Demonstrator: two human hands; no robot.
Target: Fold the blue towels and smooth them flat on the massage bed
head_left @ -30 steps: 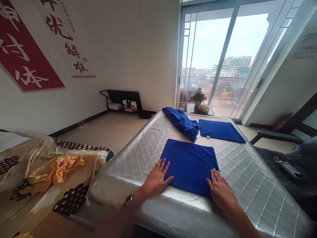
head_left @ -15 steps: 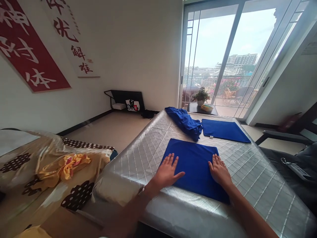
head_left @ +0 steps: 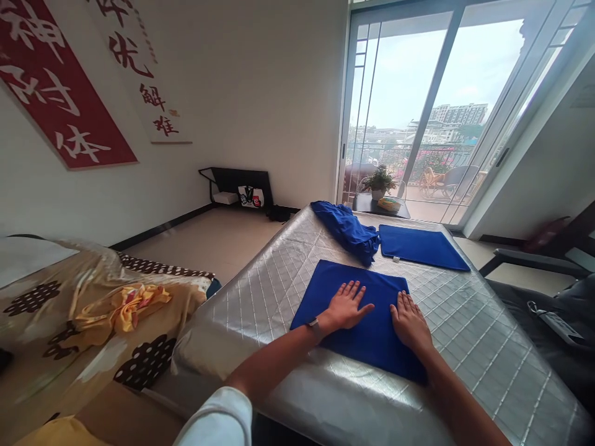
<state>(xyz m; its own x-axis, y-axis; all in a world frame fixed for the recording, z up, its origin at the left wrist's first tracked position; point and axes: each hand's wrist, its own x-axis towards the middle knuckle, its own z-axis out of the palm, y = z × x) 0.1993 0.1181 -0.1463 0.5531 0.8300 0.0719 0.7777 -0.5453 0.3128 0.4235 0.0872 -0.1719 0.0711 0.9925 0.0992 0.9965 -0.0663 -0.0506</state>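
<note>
A flat blue folded cloth [head_left: 367, 344] lies on the silver quilted mattress [head_left: 260, 297] in front of me. My left hand [head_left: 346, 306] rests palm down near the middle of this cloth, fingers spread. Along the cloth's right edge lies my right hand [head_left: 411, 319], flat with fingers stretched out. Neither hand grips anything. Beyond them a second flat blue cloth [head_left: 421, 246] with a small white tag is spread out, and a crumpled blue cloth [head_left: 346, 229] sits to its left.
At left, a patterned bedspread [head_left: 93, 365] carries a yellow crumpled cloth [head_left: 132, 306]. A dark armchair [head_left: 534, 303] with a white power strip [head_left: 558, 325] stands at right. Behind the mattress are a potted plant [head_left: 379, 183] on a chair and a sliding glass door [head_left: 400, 74].
My left hand has slid right, from the cloth's left edge toward its middle. My right hand has stayed almost in place at the right edge.
</note>
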